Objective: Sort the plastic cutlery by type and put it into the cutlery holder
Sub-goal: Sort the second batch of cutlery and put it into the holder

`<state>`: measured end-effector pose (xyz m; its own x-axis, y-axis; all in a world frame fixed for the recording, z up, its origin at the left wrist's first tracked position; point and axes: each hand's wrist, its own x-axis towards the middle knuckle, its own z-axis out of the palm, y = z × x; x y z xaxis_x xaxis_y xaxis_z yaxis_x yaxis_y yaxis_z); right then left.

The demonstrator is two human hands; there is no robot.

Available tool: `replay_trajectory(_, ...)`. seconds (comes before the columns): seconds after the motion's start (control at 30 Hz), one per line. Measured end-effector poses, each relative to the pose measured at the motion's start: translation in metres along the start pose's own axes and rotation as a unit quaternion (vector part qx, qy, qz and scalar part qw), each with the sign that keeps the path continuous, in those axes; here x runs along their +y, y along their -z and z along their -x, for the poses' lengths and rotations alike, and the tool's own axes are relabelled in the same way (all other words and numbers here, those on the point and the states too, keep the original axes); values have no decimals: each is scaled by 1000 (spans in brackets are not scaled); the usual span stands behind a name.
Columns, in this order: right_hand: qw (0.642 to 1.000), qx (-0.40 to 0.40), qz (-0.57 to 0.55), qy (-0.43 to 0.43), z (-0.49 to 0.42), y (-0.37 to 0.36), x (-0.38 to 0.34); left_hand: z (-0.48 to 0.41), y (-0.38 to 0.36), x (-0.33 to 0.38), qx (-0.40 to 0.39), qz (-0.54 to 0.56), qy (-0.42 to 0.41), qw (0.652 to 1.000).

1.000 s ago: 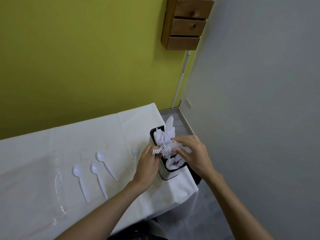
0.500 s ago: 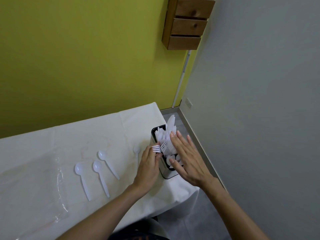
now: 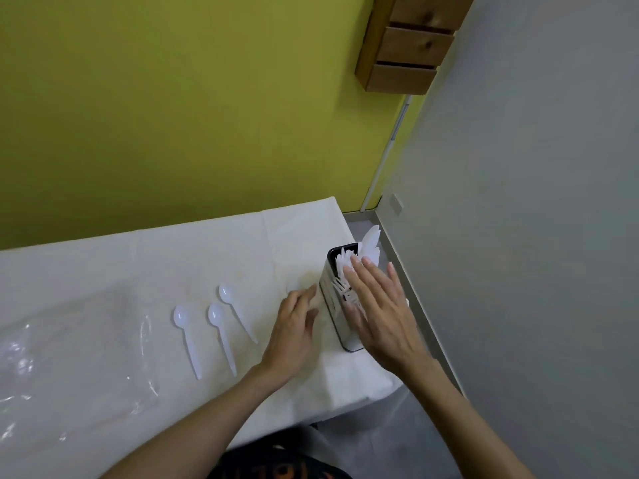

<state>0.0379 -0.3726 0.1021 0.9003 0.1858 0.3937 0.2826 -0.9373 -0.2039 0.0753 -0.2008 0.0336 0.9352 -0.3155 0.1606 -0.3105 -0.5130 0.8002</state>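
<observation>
A metal cutlery holder (image 3: 332,307) with a black rim stands at the table's right end. White plastic knives (image 3: 370,242) and forks (image 3: 342,288) stick out of it. My right hand (image 3: 382,312) lies flat and open over the holder's top, fingers on the cutlery. My left hand (image 3: 294,331) hovers open just left of the holder, holding nothing. Three white plastic spoons (image 3: 221,331) lie side by side on the white tablecloth (image 3: 103,271), left of my left hand.
A crumpled clear plastic sheet (image 3: 69,368) lies on the table's left part. The table's right edge is just beyond the holder, with grey floor below. A green wall is behind, a grey wall on the right, and a wooden drawer unit (image 3: 411,43) hangs high up.
My left hand let go of the forks and drew back to the left of the holder. My right hand spread flat over the cutlery in the holder.
</observation>
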Motion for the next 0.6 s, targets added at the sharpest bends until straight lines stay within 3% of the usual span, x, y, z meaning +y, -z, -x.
replay_trajectory(0.07,994,88,-60,1,-13,-4,-20,6,9,-17,21,-8,35,999)
replay_trajectory(0.13,989,92,-113,2,-25,-19,-41,13,18,-34,44,-14,87,995)
replay_trajectory(0.23,978,-59,-180,-83,-34,-64,-61,25,34,-59,85,-17,197,977)
replay_trajectory(0.3,941,-188,-193,-204,-37,-95,-60,31,45,-74,119,-35,289,949)
replay_trajectory(0.37,911,-269,-145,-277,-40,-120,-57,37,60,-88,148,-63,375,913)
replay_trajectory(0.5,886,-310,-50,-342,-47,-144,-56,44,84,-111,133,-81,478,864)
replay_trajectory(0.6,863,-325,-85,-377,-58,-161,-60,46,93,-129,99,-65,473,873)
